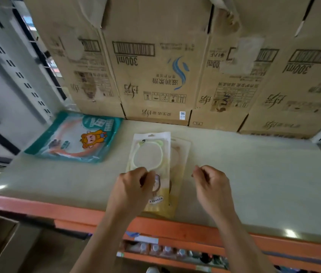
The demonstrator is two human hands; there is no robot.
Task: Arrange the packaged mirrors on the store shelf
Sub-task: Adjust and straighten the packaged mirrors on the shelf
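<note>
Because the two mirror packs lie stacked askew near the front of the shelf (254, 174), with their lower ends at the orange edge (57, 211), the main hazard is a slide off the front. The top pack (149, 154) covers most of the lower pack (181, 154), which shows only along its right side. Both appear to be glossy film and are likely to slip on each other. The left hand (134, 186) sits over the bottom half of the top pack with fingers curled; whether they pinch the film or merely hover above it cannot be determined. The right hand (211, 184) hangs just right of the lower pack, fingers (199, 171) curled toward the thumb, with nothing visible between them. A pull toward the person on the top pack alone would likely drag the lower one over the edge. An uneven rearward push would likely fan the stack wider rather than square it. The teal pack (73, 134) at the left and the cartons (155, 75) at the back are well apart and pose little contact risk.
</note>
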